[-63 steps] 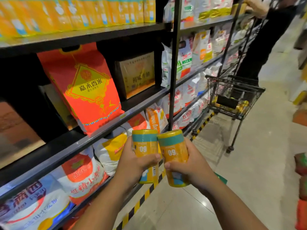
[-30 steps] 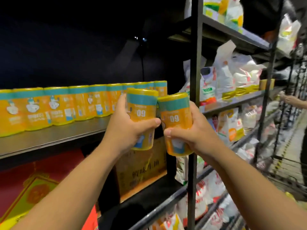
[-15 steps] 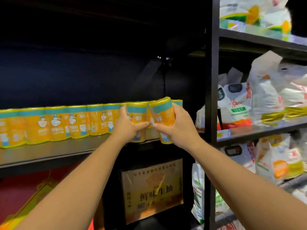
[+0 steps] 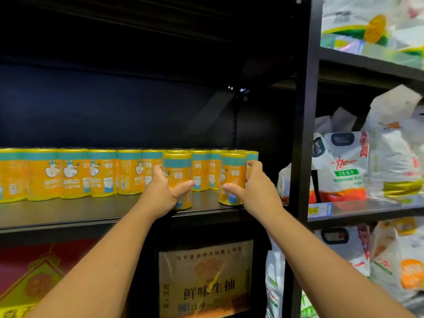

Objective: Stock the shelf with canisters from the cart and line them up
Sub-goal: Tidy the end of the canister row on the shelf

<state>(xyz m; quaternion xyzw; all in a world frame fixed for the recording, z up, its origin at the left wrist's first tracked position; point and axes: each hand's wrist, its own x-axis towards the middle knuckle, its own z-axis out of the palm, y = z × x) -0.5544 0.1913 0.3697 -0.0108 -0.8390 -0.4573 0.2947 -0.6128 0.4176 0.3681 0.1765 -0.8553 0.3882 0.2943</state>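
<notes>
- Brown box (image 4: 204, 278) w/ printed label is seen nearest, on the lower level, below the hands.
- L hand (image 4: 164, 191) is wrapped round an orange canister (image 4: 177, 164), held upright at the front edge of the shelf (image 4: 91, 214).
- R hand (image 4: 252, 191) is clamped on a 2nd canister (image 4: 232, 175), also upright, further right; hands are spaced apart.
- Behind, a row of matching canisters (image 4: 75, 173) is lined along the shelf.
- White bags (image 4: 344, 171) are stacked in the next bay, right.

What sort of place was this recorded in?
Probably a grocery store aisle: a shelf holds a row of identical yellow canisters, bagged goods fill the next bay, with a price tag on its edge.
</notes>
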